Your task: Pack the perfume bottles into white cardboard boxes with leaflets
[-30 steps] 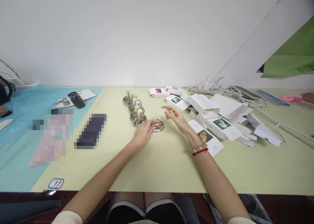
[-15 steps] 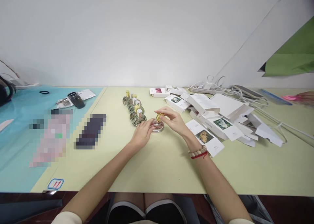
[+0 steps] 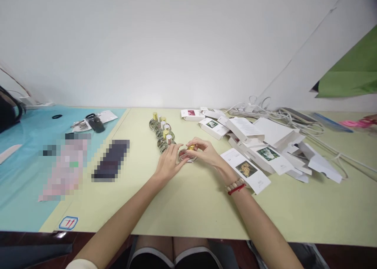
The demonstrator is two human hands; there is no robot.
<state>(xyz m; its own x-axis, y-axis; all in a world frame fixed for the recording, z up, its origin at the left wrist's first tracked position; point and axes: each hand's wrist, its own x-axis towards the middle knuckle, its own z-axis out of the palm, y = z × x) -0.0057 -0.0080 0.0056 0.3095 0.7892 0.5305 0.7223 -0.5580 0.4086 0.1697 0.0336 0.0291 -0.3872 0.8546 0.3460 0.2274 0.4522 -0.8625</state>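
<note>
A round, flat glass perfume bottle [image 3: 183, 155] with pinkish contents stands on the table between my hands. My left hand [image 3: 167, 163] is around its left side, thumb at the front and fingertips near the top edge. Above it, my right hand [image 3: 206, 152] has thumb and fingers closed on the gold cap [image 3: 192, 147], low over the bottle's neck; whether the cap is fully seated is hidden by the fingers. Just beyond my left hand, several similar perfume bottles [image 3: 162, 144] stand in a slanting row, with gold and silver caps.
White cartons with flower pictures [image 3: 246, 169] are heaped to the right, cables [image 3: 294, 121] behind them. A blurred dark rectangle [image 3: 110, 161] lies left. On the blue sheet [image 3: 26, 182] stands a dark jar [image 3: 96, 124]. Another person's hand [image 3: 371, 119] with something pink shows far right.
My right hand has lowered the gold cap closer to the bottle. My left hand has its thumb spread further along the bottle's front. The whole view has shifted slightly.
</note>
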